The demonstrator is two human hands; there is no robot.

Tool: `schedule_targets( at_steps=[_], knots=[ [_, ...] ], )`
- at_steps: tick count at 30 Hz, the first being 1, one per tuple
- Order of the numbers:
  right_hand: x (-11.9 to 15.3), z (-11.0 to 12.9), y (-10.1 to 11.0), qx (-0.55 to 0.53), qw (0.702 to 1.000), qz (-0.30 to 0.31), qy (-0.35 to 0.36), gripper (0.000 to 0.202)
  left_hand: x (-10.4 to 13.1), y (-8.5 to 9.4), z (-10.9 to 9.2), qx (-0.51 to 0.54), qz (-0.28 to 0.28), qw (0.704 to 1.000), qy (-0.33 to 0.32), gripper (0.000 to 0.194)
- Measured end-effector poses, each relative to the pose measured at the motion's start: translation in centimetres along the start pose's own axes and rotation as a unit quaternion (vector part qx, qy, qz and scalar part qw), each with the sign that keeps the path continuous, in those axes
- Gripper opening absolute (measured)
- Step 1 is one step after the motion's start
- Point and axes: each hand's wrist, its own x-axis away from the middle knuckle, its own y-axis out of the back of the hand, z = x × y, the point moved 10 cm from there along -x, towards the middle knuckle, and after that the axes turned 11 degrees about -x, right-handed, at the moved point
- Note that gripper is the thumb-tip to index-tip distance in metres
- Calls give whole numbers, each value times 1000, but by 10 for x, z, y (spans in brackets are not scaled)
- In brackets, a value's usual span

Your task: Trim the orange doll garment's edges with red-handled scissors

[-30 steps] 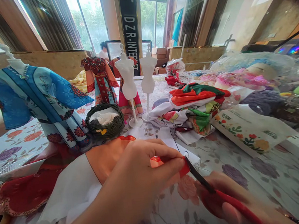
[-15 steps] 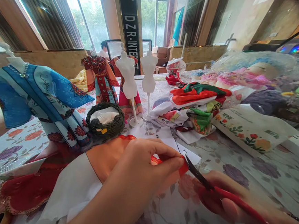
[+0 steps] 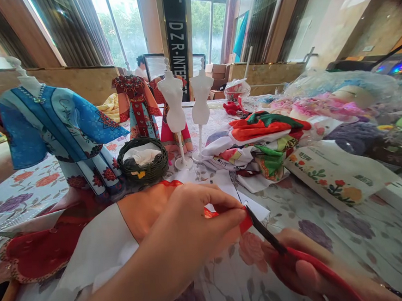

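Note:
My left hand [image 3: 196, 220] pinches the edge of a piece of orange and red fabric [image 3: 138, 211] between thumb and fingertips. The fabric trails left over the table, with a white part [image 3: 93, 247] beside it. In my right hand [image 3: 311, 271] are scissors with red handles [image 3: 290, 266] and dark blades [image 3: 264, 229]. The blade tips touch the red fabric edge just past my left fingertips. The blades appear together, and part of the handles is hidden by my fingers. A white paper sheet [image 3: 256, 206] lies behind the blade tips.
Behind my hands stand two bare white dress forms [image 3: 201, 92], a dark wicker basket [image 3: 143, 171] and a doll form in a blue robe [image 3: 61, 119]. Folded printed cloth [image 3: 259, 141] and a floral packet [image 3: 342, 172] lie to the right. A red garment [image 3: 45, 251] lies at left.
The scissor blades have closed at the fabric edge; earlier they were slightly apart. My left hand keeps its pinch almost in place. The view has shifted slightly.

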Motion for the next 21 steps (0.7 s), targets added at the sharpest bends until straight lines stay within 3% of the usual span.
schedule_targets(
  at_steps=[3, 6, 16, 21],
  knots=[
    [-5, -4, -10, -24, 998, 62, -19, 65, 0, -1, 3, 14, 8, 1000, 19, 15],
    [-8, 6, -16, -20, 995, 100, 18, 66, -1, 0, 2, 20, 6, 1000, 13, 15],
    [-3, -16, -5, -39, 998, 59, 5, 61, -2, 2, 1, 24, -13, 1000, 2, 13],
    [-6, 1, -13, -35, 996, 78, 13, 65, -2, 3, 0, 22, -20, 1000, 4, 12]
  ],
)
